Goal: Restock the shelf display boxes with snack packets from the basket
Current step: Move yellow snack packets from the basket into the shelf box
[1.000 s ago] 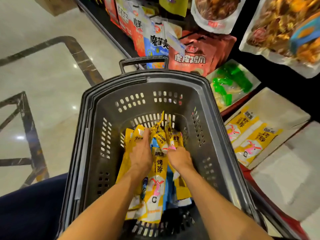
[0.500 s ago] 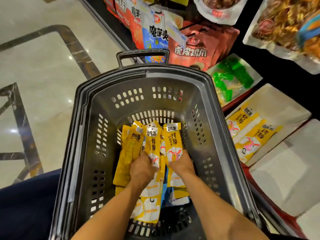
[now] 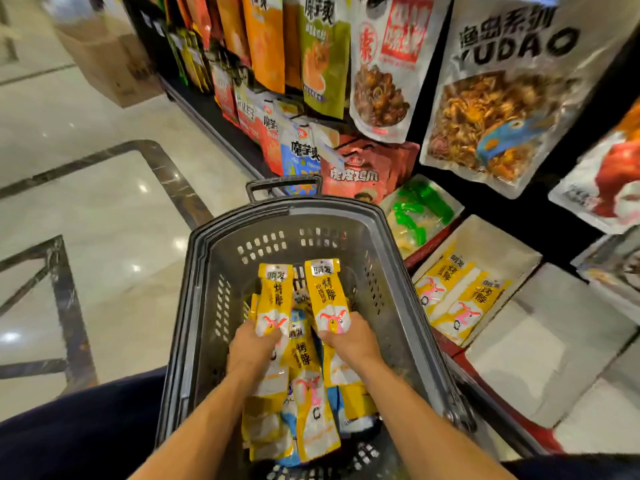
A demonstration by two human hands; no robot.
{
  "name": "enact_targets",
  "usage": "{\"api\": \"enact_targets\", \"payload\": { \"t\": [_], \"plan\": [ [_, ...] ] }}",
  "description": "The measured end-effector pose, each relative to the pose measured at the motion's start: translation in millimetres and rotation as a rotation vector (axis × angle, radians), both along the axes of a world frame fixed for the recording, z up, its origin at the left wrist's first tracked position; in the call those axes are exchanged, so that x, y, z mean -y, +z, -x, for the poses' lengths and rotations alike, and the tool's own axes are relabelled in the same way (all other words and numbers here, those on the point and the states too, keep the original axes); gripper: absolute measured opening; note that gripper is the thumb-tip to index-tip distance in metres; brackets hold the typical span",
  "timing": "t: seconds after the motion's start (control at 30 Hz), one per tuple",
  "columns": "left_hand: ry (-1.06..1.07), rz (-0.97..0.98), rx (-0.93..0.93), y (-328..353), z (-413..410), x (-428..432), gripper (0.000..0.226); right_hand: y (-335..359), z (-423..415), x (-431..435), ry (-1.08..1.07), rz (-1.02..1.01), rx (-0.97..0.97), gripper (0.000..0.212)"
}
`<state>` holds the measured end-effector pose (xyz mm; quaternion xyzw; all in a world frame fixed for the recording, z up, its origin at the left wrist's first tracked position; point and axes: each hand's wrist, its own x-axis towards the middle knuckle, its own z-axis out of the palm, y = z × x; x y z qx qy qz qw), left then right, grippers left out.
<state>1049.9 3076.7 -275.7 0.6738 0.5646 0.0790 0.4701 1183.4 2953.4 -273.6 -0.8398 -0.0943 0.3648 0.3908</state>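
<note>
Both hands are working inside the grey basket point(image 3: 311, 211), which is sitting on the floor point(image 3: 86, 202) just beside the lowest shelf.

The left hand point(image 3: 251, 348) is gripping the lower end of a yellow snack packet point(image 3: 275, 299), fingers curled round it, and is holding it upright above the pile. More yellow edges are showing behind this packet; how many the hand is holding cannot be told.

The right hand point(image 3: 349, 342) is gripping a second yellow packet point(image 3: 327, 296) in the same manner, upright and close beside the first, the two not quite touching.

Loose packets point(image 3: 311, 420), mostly yellow with some blue ones among them, are lying in a heap on the basket bottom, under and between the forearms.

The cardboard display box point(image 3: 495, 247) is lying on the shelf to the right of the basket, and two matching yellow packets point(image 3: 460, 299) are lying flat in its near end. A neighbouring box of green packets point(image 3: 415, 206) is standing just beyond it. Large snack bags point(image 3: 502, 98) are hanging on the rack above.
</note>
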Motion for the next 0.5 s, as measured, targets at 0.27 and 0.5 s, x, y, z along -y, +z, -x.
{"api": "enact_targets", "payload": {
  "t": [0.27,0.5],
  "plan": [
    [-0.059,-0.063,0.363,109.9,-22.9,6.6,0.017,98.9,-14.9,20.0,-0.107,-0.291,0.096,0.029],
    [-0.400,-0.264,0.315,155.0,-122.8,53.6,0.015,102.1,-79.9,89.0,-0.437,-0.339,0.121,0.060]
  ]
}}
